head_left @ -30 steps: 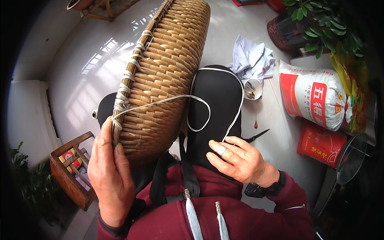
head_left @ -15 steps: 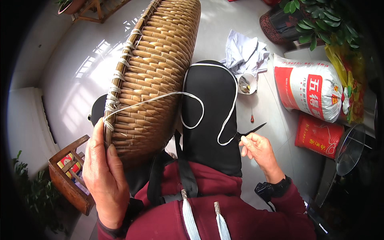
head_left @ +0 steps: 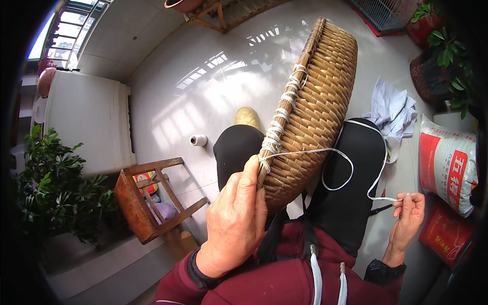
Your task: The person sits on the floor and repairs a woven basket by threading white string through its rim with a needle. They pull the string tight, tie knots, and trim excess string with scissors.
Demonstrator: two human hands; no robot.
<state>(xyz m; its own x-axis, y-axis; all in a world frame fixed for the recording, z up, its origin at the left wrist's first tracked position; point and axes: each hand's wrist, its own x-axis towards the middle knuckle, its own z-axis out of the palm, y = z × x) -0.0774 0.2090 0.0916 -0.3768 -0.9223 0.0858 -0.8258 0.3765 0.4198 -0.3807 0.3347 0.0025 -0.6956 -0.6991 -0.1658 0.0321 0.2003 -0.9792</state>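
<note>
A woven basket [head_left: 317, 101] of brown strips rests tilted across my legs. White cord [head_left: 272, 140] is wrapped around its rim along the left side. My left hand [head_left: 236, 218] grips the near end of that rim, the thumb against the woven side. From there a loose length of cord [head_left: 381, 170] loops over my right thigh to my right hand [head_left: 408, 216], whose fingers are closed on it. Just left of that hand is a thin dark tool [head_left: 381, 209], partly seen; I cannot tell whether the hand touches it.
A white thread spool [head_left: 198, 140] stands on the floor beyond an upturned wooden stool [head_left: 137, 203]. Rumpled white cloth [head_left: 390, 109] lies right of the basket, by a small white cup [head_left: 392, 149]. Farther right are a full sack [head_left: 447, 168] and a red box [head_left: 445, 234].
The view has swung left, bringing the spool and stool into fuller sight. My right hand held the dark pointed tool before; now it pinches the cord. My left hand stays on the rim.
</note>
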